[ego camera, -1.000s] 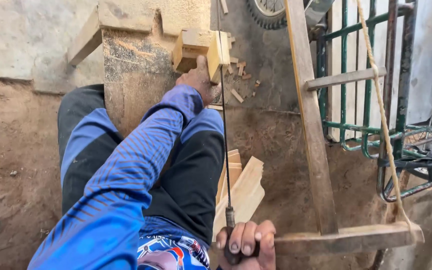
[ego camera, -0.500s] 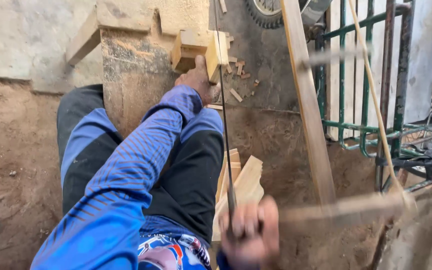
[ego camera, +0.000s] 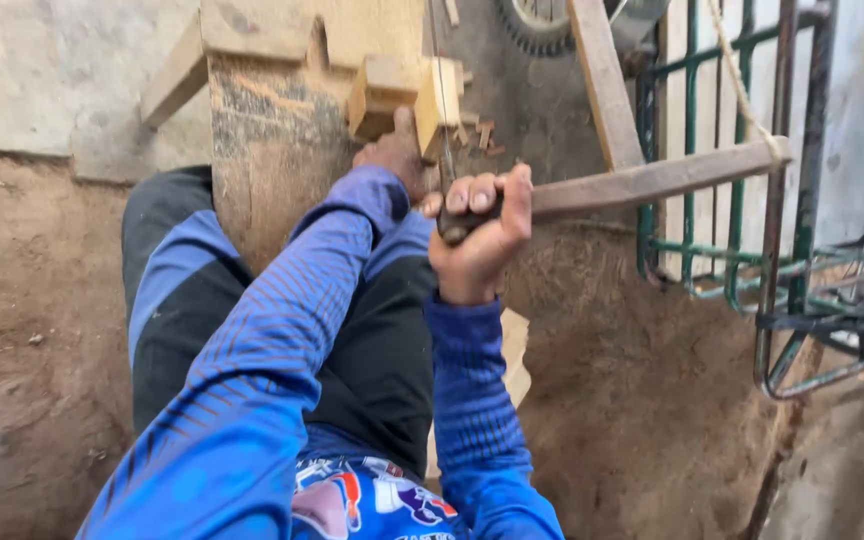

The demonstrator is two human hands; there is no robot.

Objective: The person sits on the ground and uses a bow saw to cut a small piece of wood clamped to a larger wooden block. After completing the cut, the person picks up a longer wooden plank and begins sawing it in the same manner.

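Looking down from the person's own head, the view takes in two blue striped sleeves and dark trousers over brown dirt ground. The right hand (ego camera: 479,238) is clenched around the dark handle end of a wooden frame saw (ego camera: 652,180), fingers wrapped over the top with the nails facing the camera. From that fist a wooden crossbar runs out to the right, and a thin blade (ego camera: 439,110) runs straight up and away from the fist. A second wooden bar of the saw frame slants up near the top edge and is cut off there, so the far end of the saw cannot be seen. A pale cord (ego camera: 742,90) runs down to the crossbar's right end.

The left hand (ego camera: 392,155) lies farther off, pressed against a small pale wood block (ego camera: 402,95) that rests on a rough, stained wooden stand (ego camera: 272,140). Most of that hand is hidden behind its own sleeve and the right fist, so whether its fingers wrap the block or only press on it cannot be told. The blade passes into the block near its right side; the exact cut is too small to make out.

Small wood chips (ego camera: 482,135) lie on the ground just beyond the block. A green metal rack (ego camera: 742,200) stands to the right, partly cut off. A tyre (ego camera: 537,25) shows at the top edge.
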